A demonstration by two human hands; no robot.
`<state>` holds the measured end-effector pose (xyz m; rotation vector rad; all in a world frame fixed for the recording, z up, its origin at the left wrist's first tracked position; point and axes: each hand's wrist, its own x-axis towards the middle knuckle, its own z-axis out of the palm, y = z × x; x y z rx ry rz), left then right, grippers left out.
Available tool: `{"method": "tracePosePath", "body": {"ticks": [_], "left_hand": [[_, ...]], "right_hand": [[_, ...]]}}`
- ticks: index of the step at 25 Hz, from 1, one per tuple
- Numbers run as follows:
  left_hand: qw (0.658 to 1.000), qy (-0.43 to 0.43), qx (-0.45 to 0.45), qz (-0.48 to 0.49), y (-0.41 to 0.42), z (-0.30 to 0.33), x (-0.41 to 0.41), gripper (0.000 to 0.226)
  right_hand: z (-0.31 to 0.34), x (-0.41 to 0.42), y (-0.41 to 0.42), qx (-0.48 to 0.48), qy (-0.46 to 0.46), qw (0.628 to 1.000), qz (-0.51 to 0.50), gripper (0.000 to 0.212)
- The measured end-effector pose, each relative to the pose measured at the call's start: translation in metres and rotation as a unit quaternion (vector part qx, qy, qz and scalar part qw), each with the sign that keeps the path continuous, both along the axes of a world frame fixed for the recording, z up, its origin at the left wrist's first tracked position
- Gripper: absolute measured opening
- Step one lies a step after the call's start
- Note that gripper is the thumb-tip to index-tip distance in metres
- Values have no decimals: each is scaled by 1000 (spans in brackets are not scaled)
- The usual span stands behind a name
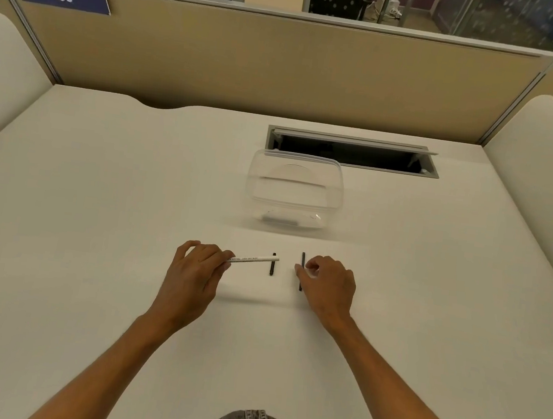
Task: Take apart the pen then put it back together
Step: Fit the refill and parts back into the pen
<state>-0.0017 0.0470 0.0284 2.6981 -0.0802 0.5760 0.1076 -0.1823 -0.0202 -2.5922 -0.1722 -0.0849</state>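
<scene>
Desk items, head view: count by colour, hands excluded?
White: 1, the pen barrel held in the left hand.
Black: 2, the short piece lying on the desk, and the thin rod at the right hand.
Clear: 1, the plastic container.
Total: 4

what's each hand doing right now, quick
Left hand: holding the white pen barrel by one end.
Right hand: fingers curled at the thin black piece on the desk, seemingly pinching it.
</scene>
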Motion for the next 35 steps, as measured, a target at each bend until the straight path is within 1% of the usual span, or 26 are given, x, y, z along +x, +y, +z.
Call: {"method": "tracePosePath", "body": {"ticks": [3, 7, 9, 11, 13, 16, 19, 24, 27, 31, 35], "left_hand": [[1000, 1, -3, 0, -1, 2, -2, 25], [1000, 4, -3, 5, -2, 4, -5, 26], [1000, 7, -4, 4, -2, 5, -6, 27], [1000, 8, -5, 0, -3, 8, -6, 26], [1000, 13, -9, -1, -4, 12, -7, 25], [999, 26, -23, -5, -6, 18, -9, 23], [999, 32, -25, -17, -8, 23, -11, 23], [999, 25, -18, -21, -9, 32, -13, 28], [999, 24, -19, -22, -14, 35, -15, 26], [999, 18, -27, -14, -20, 39, -18, 21], [999, 20, -31, -15, -25, 43, -20, 21]], "right_hand": [[-3, -6, 3, -27, -8, 1000, -1, 20], [-2, -6, 5, -90, -13, 996, 1, 23], [-1, -6, 4, -91, -13, 996, 1, 22], [2, -8, 2, -49, -9, 999, -3, 19], [7, -11, -2, 50, 25, 998, -4, 14], [21, -18, -8, 229, 97, 969, 5, 10], [37, -31, -15, 315, 97, 944, 14, 6], [65, -48, -24, 368, 90, 924, 41, 13], [76, -57, -29, 384, 81, 918, 61, 13], [86, -61, -36, 378, 60, 921, 75, 15], [91, -63, -41, 366, 67, 924, 86, 16]]}}
